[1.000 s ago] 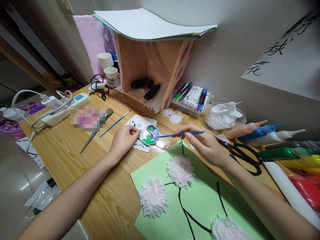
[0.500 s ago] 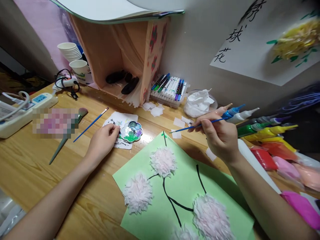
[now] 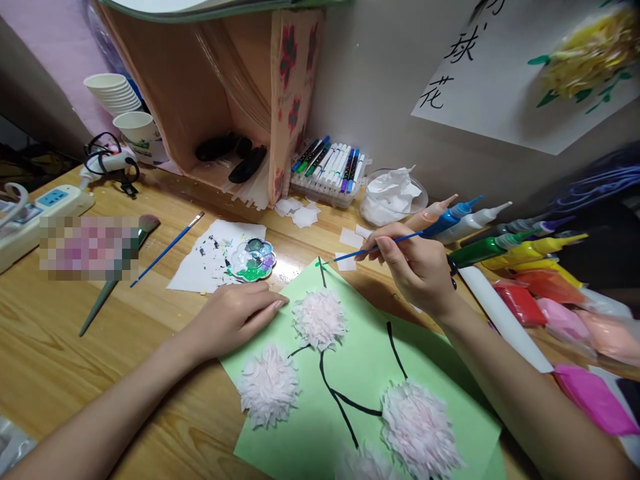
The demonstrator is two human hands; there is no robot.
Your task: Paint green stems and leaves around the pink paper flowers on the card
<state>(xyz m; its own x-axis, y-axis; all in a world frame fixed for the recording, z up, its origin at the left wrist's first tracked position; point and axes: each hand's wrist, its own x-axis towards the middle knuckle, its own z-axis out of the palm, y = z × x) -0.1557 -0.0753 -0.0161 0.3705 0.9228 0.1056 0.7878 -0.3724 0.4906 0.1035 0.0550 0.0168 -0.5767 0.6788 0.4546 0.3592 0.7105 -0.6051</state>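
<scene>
While its bristles point left at the far corner of the light green paper sheet point(image 3: 370, 360), the thin blue paintbrush point(image 3: 380, 248) lies nearly level. The right hand point(image 3: 417, 270) hovers over the sheet's far edge, fingers pinched shut around mid-handle, the tip jutting out left of them. The left hand point(image 3: 235, 317) rests flat, palm down, on the sheet's left edge, gripping nothing.

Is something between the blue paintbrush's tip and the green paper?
Nothing visible. The thin blue paintbrush in the right hand points its tip at the top corner of the light green paper sheet; the left hand lies lower, on its left edge.
</scene>
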